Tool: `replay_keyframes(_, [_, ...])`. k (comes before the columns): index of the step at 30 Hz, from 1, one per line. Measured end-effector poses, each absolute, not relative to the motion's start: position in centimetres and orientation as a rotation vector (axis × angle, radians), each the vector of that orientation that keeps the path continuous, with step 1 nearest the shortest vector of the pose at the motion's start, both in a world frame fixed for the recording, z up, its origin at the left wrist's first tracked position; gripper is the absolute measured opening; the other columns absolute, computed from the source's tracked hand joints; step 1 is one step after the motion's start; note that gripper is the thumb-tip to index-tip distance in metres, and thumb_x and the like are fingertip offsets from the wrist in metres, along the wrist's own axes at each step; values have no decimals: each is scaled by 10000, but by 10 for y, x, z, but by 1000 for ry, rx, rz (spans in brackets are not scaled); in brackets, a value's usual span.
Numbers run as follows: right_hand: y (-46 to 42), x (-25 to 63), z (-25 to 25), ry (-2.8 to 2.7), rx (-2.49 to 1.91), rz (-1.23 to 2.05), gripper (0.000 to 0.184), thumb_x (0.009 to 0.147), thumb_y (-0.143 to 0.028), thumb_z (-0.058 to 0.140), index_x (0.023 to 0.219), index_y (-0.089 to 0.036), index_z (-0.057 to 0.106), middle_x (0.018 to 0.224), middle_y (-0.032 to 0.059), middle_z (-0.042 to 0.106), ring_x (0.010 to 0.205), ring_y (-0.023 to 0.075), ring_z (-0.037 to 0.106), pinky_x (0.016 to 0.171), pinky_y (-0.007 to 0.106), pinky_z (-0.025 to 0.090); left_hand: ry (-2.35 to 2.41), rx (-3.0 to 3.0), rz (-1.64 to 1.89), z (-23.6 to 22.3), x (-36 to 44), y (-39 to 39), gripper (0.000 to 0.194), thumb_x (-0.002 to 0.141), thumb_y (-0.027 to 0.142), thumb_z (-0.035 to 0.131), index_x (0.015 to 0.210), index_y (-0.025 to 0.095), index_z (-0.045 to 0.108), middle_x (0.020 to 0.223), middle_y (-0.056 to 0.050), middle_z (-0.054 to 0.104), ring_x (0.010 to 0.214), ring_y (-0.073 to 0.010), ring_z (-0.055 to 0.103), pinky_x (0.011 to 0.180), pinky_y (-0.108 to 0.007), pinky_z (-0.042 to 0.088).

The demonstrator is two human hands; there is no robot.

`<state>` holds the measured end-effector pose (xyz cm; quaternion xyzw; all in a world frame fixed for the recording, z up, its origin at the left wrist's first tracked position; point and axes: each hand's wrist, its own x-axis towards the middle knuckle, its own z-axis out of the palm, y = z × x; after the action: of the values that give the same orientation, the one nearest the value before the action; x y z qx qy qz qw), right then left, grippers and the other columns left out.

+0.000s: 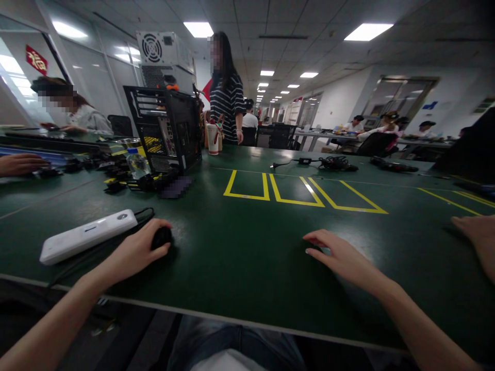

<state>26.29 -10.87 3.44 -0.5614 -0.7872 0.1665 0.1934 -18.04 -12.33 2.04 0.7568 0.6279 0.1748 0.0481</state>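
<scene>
My left hand (141, 247) is closed around a small rounded black thing (161, 237) that looks like a computer mouse, resting on the green table (232, 257). Just left of that hand lies a long white device (91, 234) with a dark slot and a round mark on top. A black cable (96, 247) runs beside it and passes behind my left hand. My right hand (340, 255) is over the table on the right side, thumb and fingers apart, with nothing between them.
Yellow tape outlines (296, 203) mark the table's middle. An open black computer case (166, 129), a clear bottle (138, 164) and a paper cup (213, 139) stand back left. Coiled black cables (334, 163) lie at the back. Other people's hands (477, 242) reach in at both sides.
</scene>
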Motion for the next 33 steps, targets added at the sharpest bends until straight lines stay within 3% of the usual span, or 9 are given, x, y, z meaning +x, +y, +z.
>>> replay_keyframes(5, [-65, 218, 33, -2250, -1253, 741, 238, 714, -347, 508, 910, -231, 579, 915, 24, 584, 821, 157, 561, 758, 336, 462, 1380, 2521, 611, 19, -78, -49, 412, 695, 332, 505, 1077, 223, 397, 1077, -48, 468, 863, -191, 534, 743, -342, 447])
replay_keyframes(11, [1, 180, 8, -1617, -1162, 1148, 246, 697, -367, 539, 885, -208, 552, 875, 27, 582, 797, 148, 562, 726, 346, 474, 1116, 2668, 892, 5, 13, 12, 666, 631, 198, 574, 1212, 182, 249, 1136, -101, 430, 1011, -237, 459, 865, -403, 375])
replay_keyframes(14, [8, 173, 1, -1365, -1101, 1279, 232, 670, -341, 578, 850, -200, 540, 876, 26, 580, 823, 143, 557, 737, 332, 470, 1083, 2674, 997, -1, 28, 17, 640, 640, 183, 569, 1199, 174, 259, 1142, -107, 423, 1032, -243, 438, 882, -421, 355])
replay_keyframes(26, [-18, 170, 5, -1605, -967, 968, 269, 664, -293, 575, 911, -194, 533, 955, 25, 560, 889, 151, 530, 826, 334, 419, 791, 2657, 1042, 3, 6, -8, 642, 670, 226, 588, 1209, 229, 237, 1204, -95, 325, 1146, -234, 328, 967, -443, 301])
replay_keyframes(33, [-19, 172, 2, -1584, -964, 1069, 294, 676, -303, 571, 941, -187, 522, 991, 33, 556, 897, 155, 538, 828, 337, 427, 909, 2588, 1044, 3, 3, -4, 640, 629, 317, 643, 1169, 254, 306, 1163, -76, 307, 1077, -245, 393, 867, -431, 412])
